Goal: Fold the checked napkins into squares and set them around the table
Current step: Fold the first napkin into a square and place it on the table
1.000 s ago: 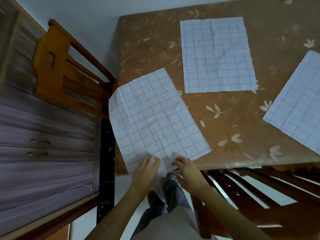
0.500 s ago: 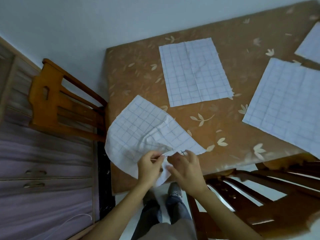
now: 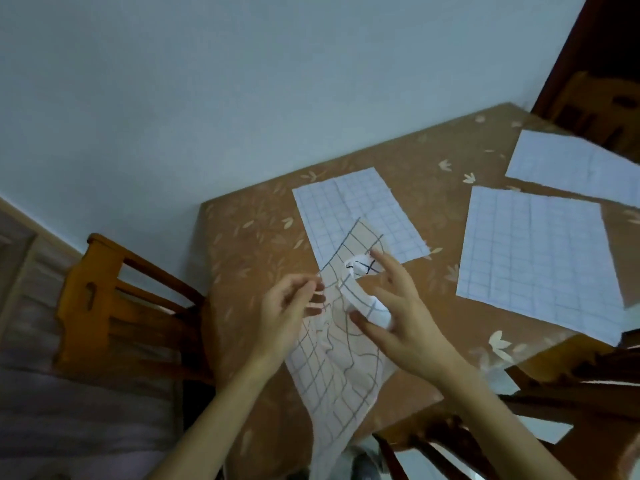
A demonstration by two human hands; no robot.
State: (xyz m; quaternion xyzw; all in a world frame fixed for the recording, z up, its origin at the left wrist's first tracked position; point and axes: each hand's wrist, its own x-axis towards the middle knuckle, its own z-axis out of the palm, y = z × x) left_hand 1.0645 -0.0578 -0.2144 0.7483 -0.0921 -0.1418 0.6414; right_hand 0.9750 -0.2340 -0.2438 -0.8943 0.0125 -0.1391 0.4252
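Observation:
I hold a thin white checked napkin (image 3: pixel 337 372) up over the near left corner of the brown leaf-patterned table (image 3: pixel 249 237). It hangs crumpled and see-through between my hands. My left hand (image 3: pixel 289 311) pinches its left edge. My right hand (image 3: pixel 394 306) grips a curled upper part that bears a small black cross mark. Three more checked napkins lie flat on the table: one just behind my hands (image 3: pixel 353 202), one to the right (image 3: pixel 540 258) and one at the far right (image 3: pixel 568 164).
A wooden chair (image 3: pixel 114 299) stands at the table's left side against a pale wall. Dark wooden chair rails (image 3: pixel 571 389) sit at the near right. Another chair back (image 3: pixel 602 109) shows at the far right corner. A purple-grey cabinet (image 3: pixel 31 393) stands at the left.
The near napkin lay flat one second ago; both hands gathered its near edge and lifted it off the table. The view has tilted up and to the right.

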